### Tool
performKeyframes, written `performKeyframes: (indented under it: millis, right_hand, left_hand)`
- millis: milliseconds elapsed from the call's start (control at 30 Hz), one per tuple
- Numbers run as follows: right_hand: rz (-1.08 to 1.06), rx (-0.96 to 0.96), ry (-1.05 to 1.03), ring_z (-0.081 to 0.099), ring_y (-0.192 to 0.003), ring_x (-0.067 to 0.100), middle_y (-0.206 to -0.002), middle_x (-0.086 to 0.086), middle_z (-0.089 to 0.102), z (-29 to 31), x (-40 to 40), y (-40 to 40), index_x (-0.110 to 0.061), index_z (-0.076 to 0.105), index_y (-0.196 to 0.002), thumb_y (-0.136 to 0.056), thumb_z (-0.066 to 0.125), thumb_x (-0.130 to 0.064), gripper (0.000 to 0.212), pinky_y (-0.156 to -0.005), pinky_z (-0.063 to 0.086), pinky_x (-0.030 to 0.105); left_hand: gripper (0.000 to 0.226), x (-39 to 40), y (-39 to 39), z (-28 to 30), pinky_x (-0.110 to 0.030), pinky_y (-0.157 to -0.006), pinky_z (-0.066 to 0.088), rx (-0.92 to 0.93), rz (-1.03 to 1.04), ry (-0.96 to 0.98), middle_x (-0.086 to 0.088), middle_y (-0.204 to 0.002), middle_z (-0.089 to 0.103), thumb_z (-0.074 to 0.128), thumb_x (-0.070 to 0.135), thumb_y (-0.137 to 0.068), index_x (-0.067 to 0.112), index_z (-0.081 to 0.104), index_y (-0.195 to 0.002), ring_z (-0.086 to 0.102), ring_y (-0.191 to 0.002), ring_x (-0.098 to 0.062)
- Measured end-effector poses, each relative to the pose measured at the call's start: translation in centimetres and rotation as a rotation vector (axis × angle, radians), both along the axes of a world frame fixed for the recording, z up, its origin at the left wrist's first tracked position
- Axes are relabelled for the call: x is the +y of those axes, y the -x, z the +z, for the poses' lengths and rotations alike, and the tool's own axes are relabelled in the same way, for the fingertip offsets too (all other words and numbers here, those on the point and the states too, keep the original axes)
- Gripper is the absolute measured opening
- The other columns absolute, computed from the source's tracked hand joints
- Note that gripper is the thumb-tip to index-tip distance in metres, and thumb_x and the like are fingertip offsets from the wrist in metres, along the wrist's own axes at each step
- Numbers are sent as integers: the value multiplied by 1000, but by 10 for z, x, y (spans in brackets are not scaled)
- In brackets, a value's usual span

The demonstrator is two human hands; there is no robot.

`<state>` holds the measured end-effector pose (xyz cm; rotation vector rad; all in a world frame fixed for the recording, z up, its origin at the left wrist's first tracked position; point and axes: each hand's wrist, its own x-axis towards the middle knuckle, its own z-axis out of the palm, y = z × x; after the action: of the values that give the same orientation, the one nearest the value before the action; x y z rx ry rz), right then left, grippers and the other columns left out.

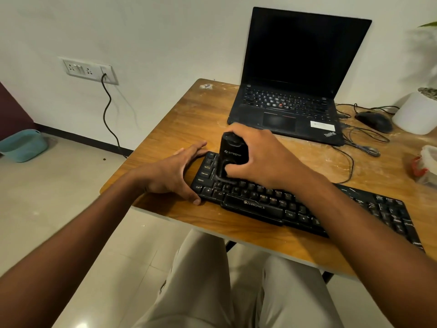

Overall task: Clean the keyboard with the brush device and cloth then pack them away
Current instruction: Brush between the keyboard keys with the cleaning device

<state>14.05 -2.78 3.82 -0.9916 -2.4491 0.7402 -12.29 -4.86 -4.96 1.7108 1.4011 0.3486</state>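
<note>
Both hands busy — right hand (261,159) grips brush device (233,155) on keyboard (260,202).

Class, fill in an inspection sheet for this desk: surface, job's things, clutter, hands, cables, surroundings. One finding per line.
Surface: wooden table, pale smears and scuffs on top.
Job's things: black keyboard at the near edge; black brush device standing upright on its left keys; no cloth seen.
Clutter: open laptop with dark screen, black mouse, white plant pot, clear bag at the right edge.
Hands: right hand grips the brush device; left hand rests open against the keyboard's left end.
Cables: loose black cables right of the laptop; a black cord from the wall socket.
Surroundings: white wall, tiled floor, teal basket on the floor.
</note>
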Motion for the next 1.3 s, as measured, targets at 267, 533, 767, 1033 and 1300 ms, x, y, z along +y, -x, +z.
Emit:
performKeyframes:
  millis: [267,533,767,1033,1300]
  right_hand:
    - [78,32,12,65,-90,11,-102,-8,66,-26,-11,29,-30,55,-130,-79,82,-24,58,-70,58,27]
    - [71,-5,-28,63,-82,8,-94,-10,62,-7,-2,20,-32,56,-115,-77,83,-24,47,-62,52,25]
    - [127,-42,-39,65,-87,10,-102,-8,66,-22,-14,35,-30,54,-132,-79,81,-25,60,-72,59,32]
    - [116,-84,-21,63,-81,6,-93,-12,62,0,-1,17,-38,52,-109,-79,83,-23,45,-64,55,25]
    - [107,-151,44,61,-83,3,-95,-15,61,-12,-8,4,-38,52,-114,-79,82,-27,47,-64,51,20]
  left_hand:
    - [137,2,0,2,-59,-121,33,-9,-28,-46,18,-153,44,105,48,-45,56,22,-153,33,-150,-24]
    - [145,5,8,1,-59,-124,28,-19,-60,20,12,-162,36,106,47,-45,63,12,-155,26,-155,-25]
    - [114,2,6,11,-40,-119,39,-17,-70,-8,15,-143,53,103,25,-57,50,35,-146,46,-136,-11]
    - [143,5,7,7,-57,-125,28,-34,-67,65,13,-164,30,104,45,-49,67,7,-153,25,-154,-24]
    - [145,3,7,8,-53,-126,25,-45,-60,74,16,-164,27,102,33,-55,61,3,-157,24,-153,-21]
